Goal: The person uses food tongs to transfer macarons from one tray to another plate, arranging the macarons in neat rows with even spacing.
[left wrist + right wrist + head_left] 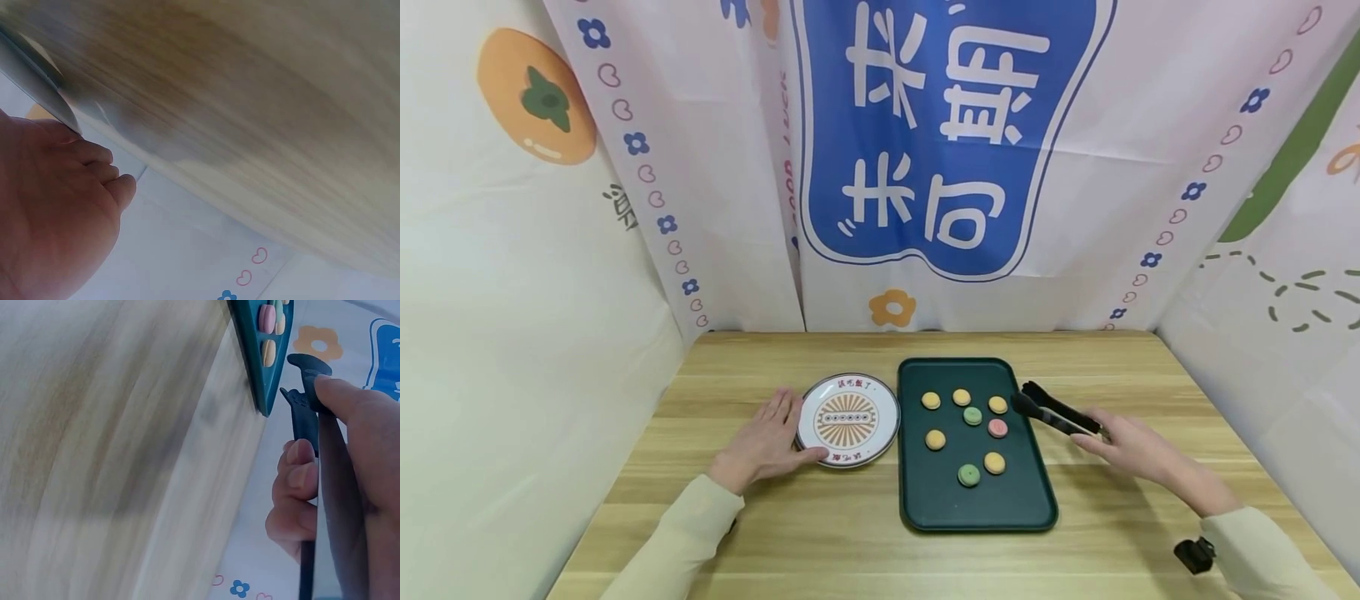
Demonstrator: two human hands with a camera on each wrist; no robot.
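Note:
My left hand (767,442) lies at the left side of a white plate (886,417), its fingers along the edge and its thumb over the lower rim. In the left wrist view the plate edge (37,84) meets the hand beside bent fingers. My right hand (1127,450) grips black-tipped tongs (1060,417), whose ends stand slightly apart by the right rim of a dark green tray (940,504). Nothing shows between those ends. On the tray lie several yellow macarons (935,440), two green macarons (968,475) and a pink macaron (997,428).
Plate and tray stand side by side on a wooden table (820,533), with a narrow gap between them. A printed cloth (737,275) hangs behind the table's back edge, and cloth walls flank both sides. A black wrist device (1195,554) sits below the right sleeve.

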